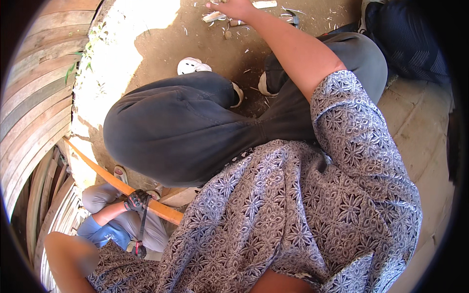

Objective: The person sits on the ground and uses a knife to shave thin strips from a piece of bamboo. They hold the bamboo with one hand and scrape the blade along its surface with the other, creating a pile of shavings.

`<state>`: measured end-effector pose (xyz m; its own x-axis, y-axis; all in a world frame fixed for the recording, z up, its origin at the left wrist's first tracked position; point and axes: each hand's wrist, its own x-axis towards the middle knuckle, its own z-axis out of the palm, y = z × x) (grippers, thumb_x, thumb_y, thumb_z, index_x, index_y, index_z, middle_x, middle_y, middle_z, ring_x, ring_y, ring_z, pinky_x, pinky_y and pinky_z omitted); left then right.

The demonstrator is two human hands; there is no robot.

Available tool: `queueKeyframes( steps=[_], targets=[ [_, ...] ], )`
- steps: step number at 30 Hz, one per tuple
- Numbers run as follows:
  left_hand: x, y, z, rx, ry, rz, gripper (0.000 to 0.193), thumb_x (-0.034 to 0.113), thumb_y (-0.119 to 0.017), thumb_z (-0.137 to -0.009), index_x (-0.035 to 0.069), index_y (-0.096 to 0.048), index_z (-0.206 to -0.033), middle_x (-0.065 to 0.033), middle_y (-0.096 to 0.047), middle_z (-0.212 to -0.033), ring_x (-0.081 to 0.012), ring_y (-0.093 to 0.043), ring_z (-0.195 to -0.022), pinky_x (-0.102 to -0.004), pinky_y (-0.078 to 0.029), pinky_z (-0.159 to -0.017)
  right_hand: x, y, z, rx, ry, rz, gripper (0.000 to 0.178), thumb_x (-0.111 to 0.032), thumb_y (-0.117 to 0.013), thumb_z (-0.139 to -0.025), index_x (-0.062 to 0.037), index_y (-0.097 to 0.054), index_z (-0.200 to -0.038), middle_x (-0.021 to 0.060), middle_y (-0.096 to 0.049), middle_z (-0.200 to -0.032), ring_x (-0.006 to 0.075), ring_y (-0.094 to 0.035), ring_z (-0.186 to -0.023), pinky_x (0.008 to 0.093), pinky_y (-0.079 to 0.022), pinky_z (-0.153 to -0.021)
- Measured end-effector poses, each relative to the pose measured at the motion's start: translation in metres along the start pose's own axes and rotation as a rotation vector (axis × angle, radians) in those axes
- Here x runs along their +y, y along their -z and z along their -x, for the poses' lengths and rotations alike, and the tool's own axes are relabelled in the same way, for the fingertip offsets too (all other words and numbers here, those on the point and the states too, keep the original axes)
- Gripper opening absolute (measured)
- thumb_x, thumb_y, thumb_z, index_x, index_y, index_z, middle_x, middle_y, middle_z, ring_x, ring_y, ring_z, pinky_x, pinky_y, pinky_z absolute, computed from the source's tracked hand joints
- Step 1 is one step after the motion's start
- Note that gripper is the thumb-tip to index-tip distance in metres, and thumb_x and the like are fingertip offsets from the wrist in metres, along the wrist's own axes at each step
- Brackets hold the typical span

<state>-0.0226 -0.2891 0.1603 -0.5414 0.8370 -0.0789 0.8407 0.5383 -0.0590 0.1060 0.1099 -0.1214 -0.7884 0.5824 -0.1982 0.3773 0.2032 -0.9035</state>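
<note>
My right arm stretches forward to the top edge, where my right hand (235, 9) is partly cut off. One of its fingers reaches out to the left, and I see nothing held in it. Just below the hand, a pale split wood stick (215, 16) lies on the dirt; I cannot tell whether they touch. Beside it rests a hammer-like tool (291, 18) with a dark metal head and a wooden handle. Another pale stick (265, 4) lies to the right of the hand. At the lower left my bent left arm shows blurred, its hand out of view.
At the lower left, a co-worker's dark gloved hand (137, 199) is on a long orange-brown wood strip (105, 173), with a narrow dark tool (143, 222) alongside. Stacked planks (44, 63) line the left. White shoe (193, 65), wood shavings and a dark bag (405, 41) surround my legs.
</note>
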Motion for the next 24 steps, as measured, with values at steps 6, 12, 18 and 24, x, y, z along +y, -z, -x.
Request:
queueKeyframes(
  steps=[6, 12, 18, 24],
  targets=[
    [0.005, -0.007, -0.005, -0.009, -0.018, -0.004, 0.045, 0.032, -0.053, -0.102, 0.007, -0.055, -0.139, -0.0101, -0.061, -0.132, -0.0205, -0.057, -0.121, -0.0352, -0.043, -0.104, 0.009, -0.002, -0.005, 0.051, 0.108, 0.024, 0.049, -0.033, -0.079, -0.083, -0.0044, -0.065, -0.120, 0.0189, -0.072, -0.096, 0.0277, -0.071, -0.080, 0.0409, -0.056, -0.072],
    [-0.002, -0.017, -0.004, -0.030, -0.030, -0.005, 0.046, 0.032, -0.053, -0.102, 0.007, -0.054, -0.140, -0.0107, -0.060, -0.133, -0.0213, -0.057, -0.120, -0.0359, -0.043, -0.104, 0.000, 0.007, -0.001, 0.055, 0.036, 0.070, 0.052, -0.032, -0.079, -0.082, -0.0035, -0.063, -0.122, 0.0216, -0.071, -0.098, 0.0327, -0.071, -0.090, 0.0437, -0.055, -0.078],
    [-0.004, -0.020, -0.005, -0.053, -0.035, -0.012, 0.046, 0.032, -0.053, -0.102, 0.007, -0.053, -0.140, -0.0114, -0.060, -0.133, -0.0221, -0.056, -0.120, -0.0366, -0.042, -0.103, -0.003, 0.002, -0.001, -0.021, 0.022, 0.064, 0.052, -0.034, -0.080, -0.081, -0.0034, -0.064, -0.119, 0.0207, -0.071, -0.099, 0.0334, -0.070, -0.093, 0.0441, -0.055, -0.081],
    [-0.004, -0.022, -0.007, -0.055, -0.044, -0.016, 0.046, 0.032, -0.053, -0.101, 0.007, -0.053, -0.141, -0.0120, -0.059, -0.133, -0.0229, -0.056, -0.120, -0.0373, -0.042, -0.103, -0.005, 0.004, 0.002, -0.008, 0.001, 0.035, 0.052, -0.035, -0.081, -0.081, -0.0034, -0.065, -0.118, 0.0202, -0.072, -0.099, 0.0332, -0.070, -0.094, 0.0439, -0.054, -0.082]
  ],
)
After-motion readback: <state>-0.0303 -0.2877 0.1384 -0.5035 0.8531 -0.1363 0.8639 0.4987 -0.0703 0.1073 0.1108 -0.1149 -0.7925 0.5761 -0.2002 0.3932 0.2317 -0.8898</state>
